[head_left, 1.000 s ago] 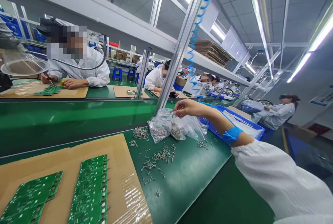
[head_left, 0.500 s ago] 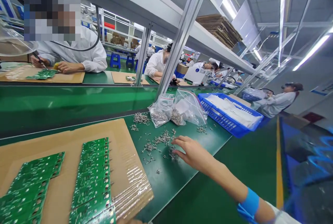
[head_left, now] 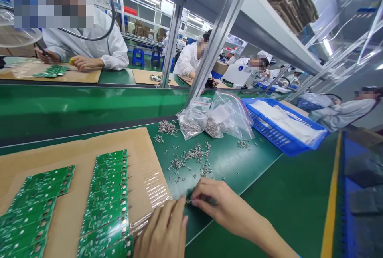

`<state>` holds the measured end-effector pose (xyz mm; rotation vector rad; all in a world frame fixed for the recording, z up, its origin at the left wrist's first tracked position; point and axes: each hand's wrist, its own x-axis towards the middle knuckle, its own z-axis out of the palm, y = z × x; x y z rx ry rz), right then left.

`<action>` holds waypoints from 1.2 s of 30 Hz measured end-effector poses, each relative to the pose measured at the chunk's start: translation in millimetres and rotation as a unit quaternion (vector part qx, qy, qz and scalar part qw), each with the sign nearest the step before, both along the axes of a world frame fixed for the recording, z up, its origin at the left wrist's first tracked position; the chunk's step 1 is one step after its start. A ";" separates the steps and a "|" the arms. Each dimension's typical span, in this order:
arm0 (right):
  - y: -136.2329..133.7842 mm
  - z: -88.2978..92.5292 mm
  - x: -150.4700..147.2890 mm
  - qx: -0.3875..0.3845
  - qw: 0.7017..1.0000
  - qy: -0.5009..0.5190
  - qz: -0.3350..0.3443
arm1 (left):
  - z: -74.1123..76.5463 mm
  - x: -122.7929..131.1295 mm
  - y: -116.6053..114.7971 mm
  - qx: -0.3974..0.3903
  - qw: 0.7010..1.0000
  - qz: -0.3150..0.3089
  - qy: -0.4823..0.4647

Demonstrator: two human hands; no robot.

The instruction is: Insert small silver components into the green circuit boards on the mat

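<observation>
My right hand [head_left: 214,200] is at the near edge of the green bench, thumb and forefinger pinched on a small metal pin-like part [head_left: 188,201]. Its exact kind is too small to make out. Beside it my left hand [head_left: 163,228] reaches in from below with fingers stretched forward, the forefinger's tip close to that part. Just beyond the hands lie loose piles of similar metal parts [head_left: 194,153]. To the left, green circuit boards [head_left: 106,194] rest in a row on a cardboard sheet [head_left: 140,142], small metal pieces sticking out along their right edge.
More circuit boards [head_left: 42,198] lie at far left. Clear zip bags [head_left: 193,120] of metal parts stand behind the piles, next to a blue basket [head_left: 278,130] holding white sheets. A metal post [head_left: 221,30] rises at the back. Across the divider a co-worker [head_left: 101,42] handles a board.
My right hand has drawn back from the piles toward me and now pinches a small metal part. My left hand has come up into view beside it. The view has shifted slightly.
</observation>
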<state>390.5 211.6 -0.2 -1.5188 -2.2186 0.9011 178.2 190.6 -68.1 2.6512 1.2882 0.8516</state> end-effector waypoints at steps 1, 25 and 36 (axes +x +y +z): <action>0.1 2.3 -0.1 -0.017 1.000 0.024 0.003 | 2.9 3.5 4.3 -0.016 1.000 -0.004 0.005; -3.5 -22.8 -18.0 0.392 0.912 0.117 0.037 | 40.5 23.5 -6.2 -0.654 0.534 0.057 -0.533; 10.2 -27.1 -47.0 0.170 0.975 0.139 -0.044 | 39.4 -23.3 -6.9 -0.164 0.976 0.144 -0.010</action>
